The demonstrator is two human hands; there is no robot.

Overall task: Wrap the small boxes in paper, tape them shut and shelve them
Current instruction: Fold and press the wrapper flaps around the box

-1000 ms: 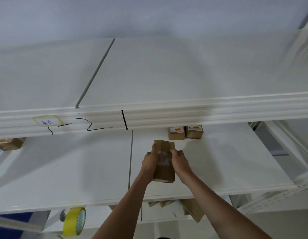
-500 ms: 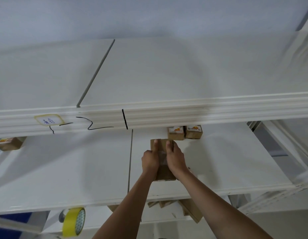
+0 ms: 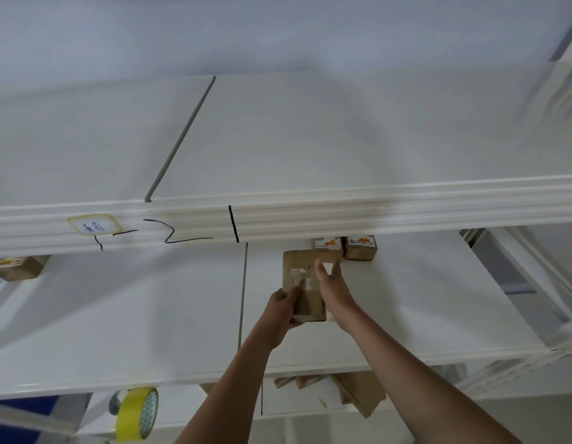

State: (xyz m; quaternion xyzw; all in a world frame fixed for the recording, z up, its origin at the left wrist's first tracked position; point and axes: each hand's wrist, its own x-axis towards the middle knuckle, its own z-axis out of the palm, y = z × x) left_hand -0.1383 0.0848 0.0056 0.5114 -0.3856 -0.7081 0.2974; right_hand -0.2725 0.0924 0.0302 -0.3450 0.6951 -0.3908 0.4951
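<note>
While the wrapped box [image 3: 305, 288] lies on the middle shelf [image 3: 134, 315], just at 7 o'clock of two small boxes [image 3: 344, 247] at the back, the left hand [image 3: 280, 315] grips its near left corner and the right hand [image 3: 331, 288] rests with straight fingers along its right side. I would slide it flat toward 12 o'clock, square beside those boxes, pressing the clear tape [image 3: 299, 277] down first.

Brown paper parcel [image 3: 305, 283] w/ clear tape; white shelf [image 3: 118, 315]; yellow tape roll [image 3: 135, 413]; small brown boxes [image 3: 360, 248], orange-white labels.
</note>
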